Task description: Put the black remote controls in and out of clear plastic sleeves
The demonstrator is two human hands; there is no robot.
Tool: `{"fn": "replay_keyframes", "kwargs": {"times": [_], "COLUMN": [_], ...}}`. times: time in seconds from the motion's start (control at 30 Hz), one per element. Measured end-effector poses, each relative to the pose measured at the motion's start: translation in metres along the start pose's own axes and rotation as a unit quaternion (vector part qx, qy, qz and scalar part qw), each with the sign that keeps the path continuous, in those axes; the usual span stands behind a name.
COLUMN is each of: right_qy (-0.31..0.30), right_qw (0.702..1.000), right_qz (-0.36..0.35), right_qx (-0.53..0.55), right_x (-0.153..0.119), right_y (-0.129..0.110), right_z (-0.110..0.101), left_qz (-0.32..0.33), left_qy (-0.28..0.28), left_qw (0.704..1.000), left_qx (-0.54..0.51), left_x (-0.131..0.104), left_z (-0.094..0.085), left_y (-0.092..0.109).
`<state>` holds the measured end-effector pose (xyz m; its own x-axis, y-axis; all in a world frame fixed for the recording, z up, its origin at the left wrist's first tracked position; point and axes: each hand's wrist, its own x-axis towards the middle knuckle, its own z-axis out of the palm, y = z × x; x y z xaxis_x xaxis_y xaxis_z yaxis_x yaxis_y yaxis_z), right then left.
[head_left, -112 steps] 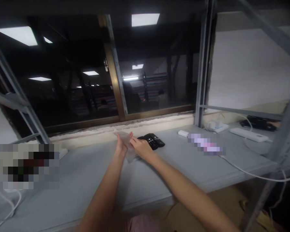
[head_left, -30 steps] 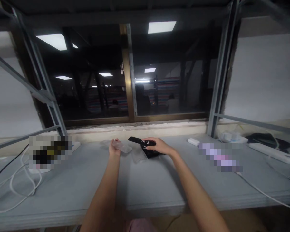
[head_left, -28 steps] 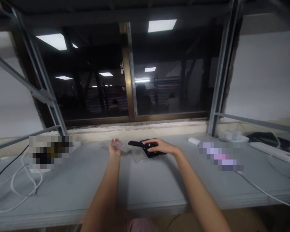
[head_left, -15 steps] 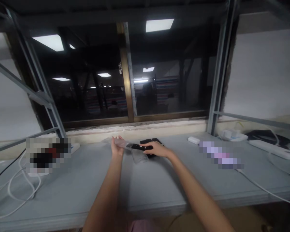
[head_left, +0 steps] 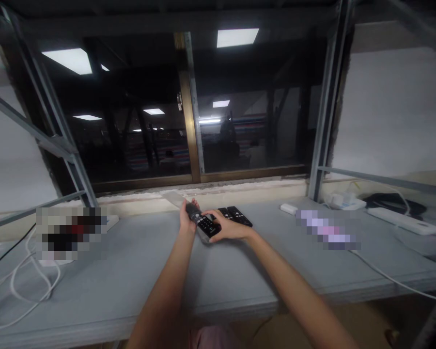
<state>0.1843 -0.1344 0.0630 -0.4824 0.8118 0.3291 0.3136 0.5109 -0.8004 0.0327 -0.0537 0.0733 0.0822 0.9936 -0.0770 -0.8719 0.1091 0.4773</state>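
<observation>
A black remote control (head_left: 208,226) with pale buttons lies slanted between my hands, its far end inside a clear plastic bag (head_left: 174,198). My left hand (head_left: 187,219) is closed around the bag and the far part of the remote. On the near end, my right hand (head_left: 229,228) grips the remote, thumb and fingers on either side. Just behind my right hand, black remotes (head_left: 241,216) lie side by side on the grey tabletop (head_left: 141,271); my fingers partly cover them.
On the left stand a white power strip (head_left: 113,223) and looped white cables (head_left: 12,278). To the right are a white plug (head_left: 288,209), a blurred-out purple item (head_left: 329,230), another power strip (head_left: 403,220) and a coiled black cable (head_left: 392,203). Metal posts (head_left: 321,131) frame the table before a window.
The remote has gone farther into the plastic bag and now points more toward me. My left hand has moved right, closer to my right hand. The remotes behind show more.
</observation>
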Motion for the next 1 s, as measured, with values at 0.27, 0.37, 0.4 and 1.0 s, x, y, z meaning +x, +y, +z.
{"fn": "replay_keyframes", "kwargs": {"times": [0.27, 0.37, 0.4, 1.0], "right_qy": [0.159, 0.240, 0.253, 0.347], "right_qw": [0.987, 0.969, 0.966, 0.934], "right_qz": [-0.037, -0.018, -0.013, 0.048], "right_qx": [0.005, -0.049, -0.056, -0.069], "right_x": [0.014, 0.018, 0.018, 0.019], "right_y": [0.026, 0.037, 0.039, 0.027], "right_z": [0.001, -0.004, -0.005, -0.010], "left_qz": [-0.008, -0.031, -0.041, -0.113], "left_qy": [-0.083, -0.127, -0.140, -0.170], "left_qw": [0.993, 0.983, 0.979, 0.943], "left_qx": [0.080, 0.128, 0.145, 0.261], "left_x": [-0.002, -0.008, -0.010, -0.003], "left_z": [0.001, 0.009, 0.011, 0.004], "left_y": [-0.016, -0.030, -0.032, -0.036]}}
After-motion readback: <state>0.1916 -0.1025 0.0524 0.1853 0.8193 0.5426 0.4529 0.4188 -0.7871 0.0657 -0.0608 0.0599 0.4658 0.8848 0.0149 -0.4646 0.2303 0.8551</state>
